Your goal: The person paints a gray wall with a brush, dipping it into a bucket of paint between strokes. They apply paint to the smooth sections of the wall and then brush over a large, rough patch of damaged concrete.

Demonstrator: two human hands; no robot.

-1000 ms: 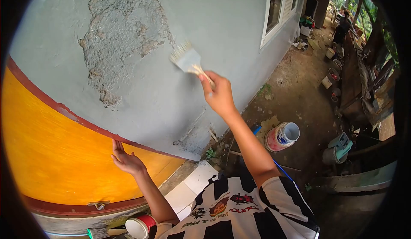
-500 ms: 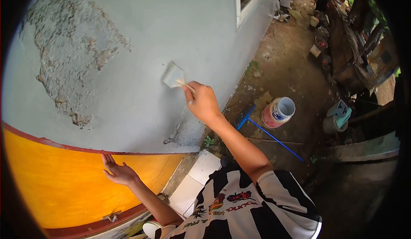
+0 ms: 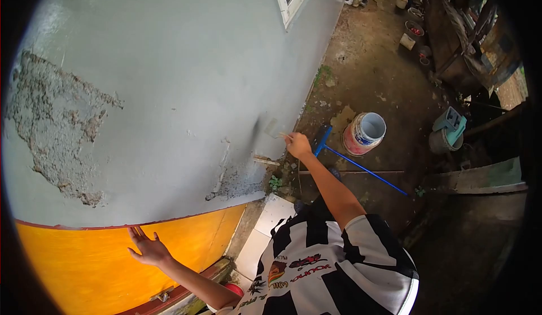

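Observation:
My right hand (image 3: 298, 145) is closed around the thin handle of a paintbrush (image 3: 272, 127), whose wide, pale head is blurred against the lower right of the grey wall (image 3: 158, 100). Fingers spread and palm up, my left hand (image 3: 151, 249) reaches to the dark red edge where the grey wall meets a yellow door panel (image 3: 73, 261). At the wall's left, a rough patch of bare, crumbly plaster (image 3: 62, 128) shows. Below the brush, the wall's lower corner (image 3: 237, 185) is scuffed and dark.
A paint-streaked bucket (image 3: 364, 134) stands on the ground at right, beside a blue long-handled tool (image 3: 370, 171). Farther right is a grey pail (image 3: 445, 143) with things in it. A white-framed window (image 3: 292, 1) is set in the wall above; several containers line the path.
My right hand has moved right and down with the paintbrush, toward the wall's far edge. My left hand remains open near the red edge. The view has shifted, with the plaster patch farther left.

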